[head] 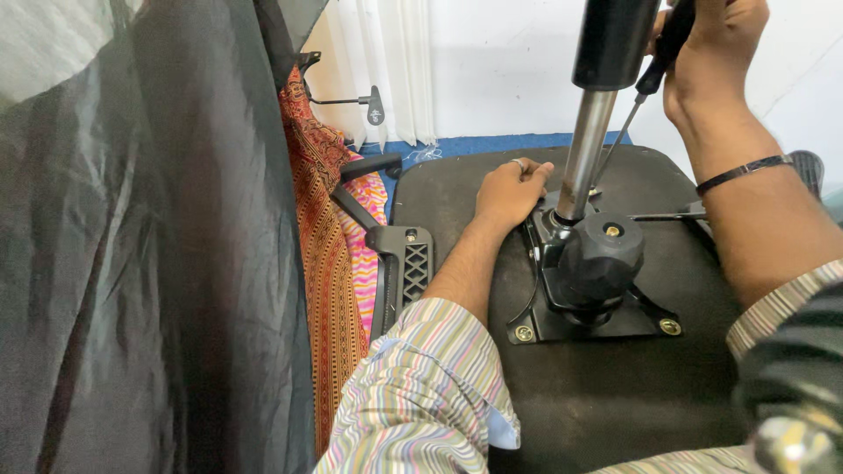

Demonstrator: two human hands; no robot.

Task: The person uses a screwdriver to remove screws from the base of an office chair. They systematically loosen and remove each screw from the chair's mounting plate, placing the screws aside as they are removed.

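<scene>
An upturned office chair seat [615,404] lies before me, black underside up. A black metal mechanism plate [587,320] is bolted to it, with a round black knob [600,259] and a silver gas-lift column [584,158] rising from it. My left hand [509,191] rests on the seat with its fingers against the plate's far edge beside the column; it wears a ring. My right hand [711,53] is closed around the black handle of a screwdriver [645,88], whose thin shaft angles down to the plate behind the column.
A black armrest [406,263] sticks out at the seat's left. Patterned orange and pink cloth [329,246] and a dark grey drape [158,263] hang on the left. A white wall, white curtain [386,61] and blue floor strip lie beyond.
</scene>
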